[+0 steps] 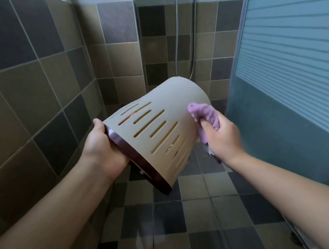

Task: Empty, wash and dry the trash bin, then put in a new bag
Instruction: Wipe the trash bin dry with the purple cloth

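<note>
Fingers (207, 124) bunch purple cloth (205, 113) against slotted bin (159, 122) — tiled shower floor (189, 213) below.

tiled wall (33, 81), shower hose (177, 42), frosted door (294, 50)

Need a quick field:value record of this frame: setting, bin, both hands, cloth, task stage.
setting: tiled shower area, floor of mixed dark and tan tiles, shower hose on the back wall
bin: beige slotted trash bin, dark rim, held in the air, tipped on its side, base pointing away
left hand: left hand grips the bin's rim
right hand: right hand holds a purple cloth against the bin's side
bag: none visible
stage: likely wiping or drying the outside
</note>
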